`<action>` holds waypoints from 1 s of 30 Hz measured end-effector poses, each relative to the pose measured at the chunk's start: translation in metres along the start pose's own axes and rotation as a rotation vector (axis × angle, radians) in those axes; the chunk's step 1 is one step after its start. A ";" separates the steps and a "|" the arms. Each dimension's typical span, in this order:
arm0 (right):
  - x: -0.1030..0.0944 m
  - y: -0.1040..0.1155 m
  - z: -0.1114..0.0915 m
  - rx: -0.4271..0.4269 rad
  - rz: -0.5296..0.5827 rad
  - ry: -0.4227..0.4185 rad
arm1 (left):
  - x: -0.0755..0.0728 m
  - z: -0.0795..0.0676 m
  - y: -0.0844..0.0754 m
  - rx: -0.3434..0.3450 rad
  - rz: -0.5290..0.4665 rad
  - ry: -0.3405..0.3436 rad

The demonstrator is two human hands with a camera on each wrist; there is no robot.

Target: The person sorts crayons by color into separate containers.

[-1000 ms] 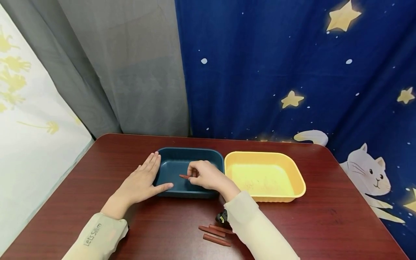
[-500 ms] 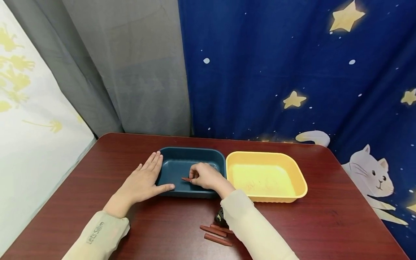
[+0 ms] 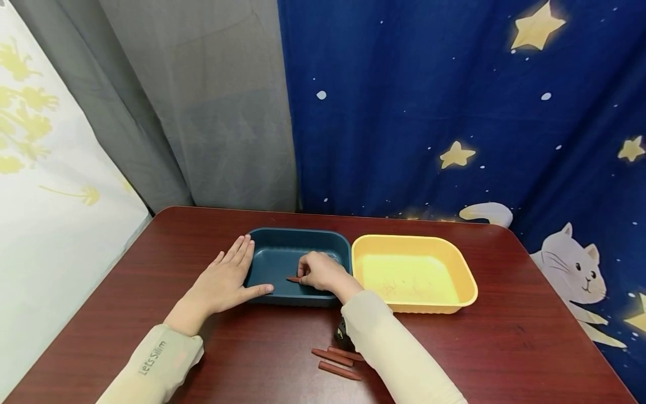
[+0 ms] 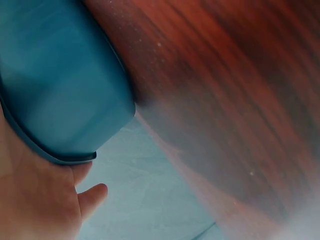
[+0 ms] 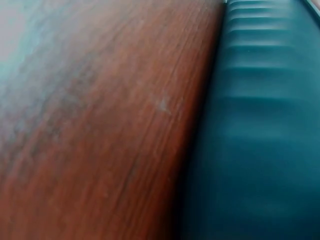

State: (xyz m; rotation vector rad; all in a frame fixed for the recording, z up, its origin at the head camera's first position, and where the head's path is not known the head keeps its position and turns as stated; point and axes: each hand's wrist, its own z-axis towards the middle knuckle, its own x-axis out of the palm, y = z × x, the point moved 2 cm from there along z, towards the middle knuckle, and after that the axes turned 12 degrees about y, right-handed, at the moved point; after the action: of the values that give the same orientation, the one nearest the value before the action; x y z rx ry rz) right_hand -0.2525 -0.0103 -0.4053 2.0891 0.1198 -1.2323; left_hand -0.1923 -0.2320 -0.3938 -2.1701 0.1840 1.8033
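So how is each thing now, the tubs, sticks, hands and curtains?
Blue tub: upright, no lid
Yellow tub: upright, no lid
Left hand: spread, touching blue tub
Right hand: pinching brown stick
Three other sticks: lying on table
Curtains: hanging

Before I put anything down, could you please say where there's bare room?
Bare: the yellow tray; the table right of it; the strip left of the left hand. Crowded: the blue tray, where the right hand pinches a stick, and left of the right sleeve, where three others lie.
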 end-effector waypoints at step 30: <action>-0.022 0.012 -0.084 -0.242 0.105 -0.103 | 0.004 0.003 0.002 -0.001 -0.029 0.013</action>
State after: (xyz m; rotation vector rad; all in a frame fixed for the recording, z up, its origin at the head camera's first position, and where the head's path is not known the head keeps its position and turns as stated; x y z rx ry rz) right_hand -0.1977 0.0378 -0.3563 1.7987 0.1053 -1.1966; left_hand -0.1946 -0.2324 -0.3979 -2.1743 0.1539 1.7745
